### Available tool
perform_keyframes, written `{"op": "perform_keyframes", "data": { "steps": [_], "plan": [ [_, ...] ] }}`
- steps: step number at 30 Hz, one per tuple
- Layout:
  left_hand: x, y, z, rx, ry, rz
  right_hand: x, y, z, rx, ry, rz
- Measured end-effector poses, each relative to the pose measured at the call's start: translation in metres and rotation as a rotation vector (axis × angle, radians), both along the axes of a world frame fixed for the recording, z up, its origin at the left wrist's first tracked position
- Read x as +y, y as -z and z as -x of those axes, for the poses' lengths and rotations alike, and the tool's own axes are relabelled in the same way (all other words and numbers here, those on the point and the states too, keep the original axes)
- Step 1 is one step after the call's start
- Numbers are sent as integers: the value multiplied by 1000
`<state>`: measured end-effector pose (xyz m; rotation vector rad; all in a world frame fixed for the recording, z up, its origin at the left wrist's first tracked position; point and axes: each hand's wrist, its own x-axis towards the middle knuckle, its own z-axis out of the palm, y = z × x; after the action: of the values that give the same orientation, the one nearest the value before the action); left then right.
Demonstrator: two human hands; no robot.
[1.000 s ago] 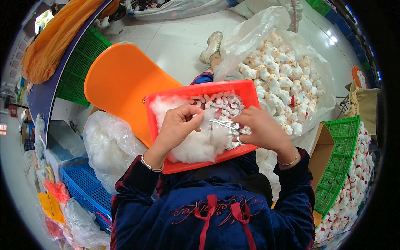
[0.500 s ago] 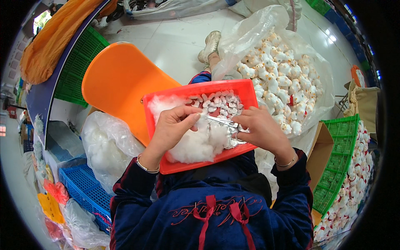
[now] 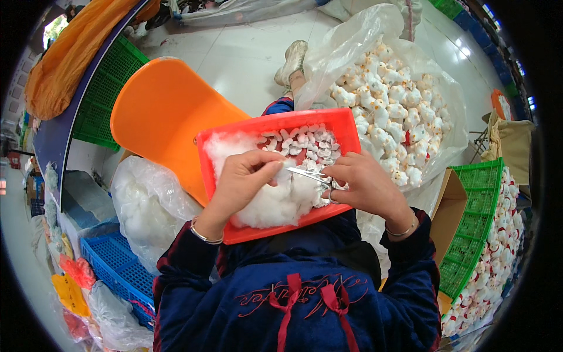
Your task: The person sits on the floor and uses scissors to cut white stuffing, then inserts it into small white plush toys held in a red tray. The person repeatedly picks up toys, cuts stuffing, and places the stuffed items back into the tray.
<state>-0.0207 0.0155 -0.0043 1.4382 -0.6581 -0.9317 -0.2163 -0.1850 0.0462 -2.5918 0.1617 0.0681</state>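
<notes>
Pinching a small white bit (image 3: 284,165) in the left hand (image 3: 241,179), over the red tray's (image 3: 343,124) middle; clasping a scissor-handled metal tool (image 3: 304,173) in the right hand (image 3: 363,183), pointed toward nine o'clock, close beside that bit. Apparently midway on one; cannot tell how far. With many loose white pieces (image 3: 318,149) remaining toward the tray's one o'clock, white stuffing (image 3: 261,205) toward seven, white figures (image 3: 404,111) heaped beyond toward two.

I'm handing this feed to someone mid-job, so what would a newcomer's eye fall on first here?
Probably the bright red tray in the centre, with fluffy white stuffing in it and, above it, the right hand holding a scissor-like metal tool, its tip near the left hand. Next, likely the orange chair at upper left and the heap of white plush pieces in a clear bag at upper right.
</notes>
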Motion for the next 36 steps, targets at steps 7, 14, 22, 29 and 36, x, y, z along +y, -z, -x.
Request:
{"op": "perform_keyframes", "data": {
  "steps": [7, 14, 22, 29, 36],
  "plan": [
    [1, 10, -5, 78, -11, 11, -6, 4, 4, 2, 58, -12],
    [-6, 7, -1, 185, -55, -23, 7, -1, -6, -100, 29, 136],
    [-4, 11, 2, 184, -129, -2, 8, 4, -5, 56, 55, 175],
    [-4, 13, 0, 45, 61, -37, 0, 17, -2, 39, -16, 48],
    [0, 14, -5, 149, -59, -12, 1, -3, -8, -150, 55, 84]
  ]
}}
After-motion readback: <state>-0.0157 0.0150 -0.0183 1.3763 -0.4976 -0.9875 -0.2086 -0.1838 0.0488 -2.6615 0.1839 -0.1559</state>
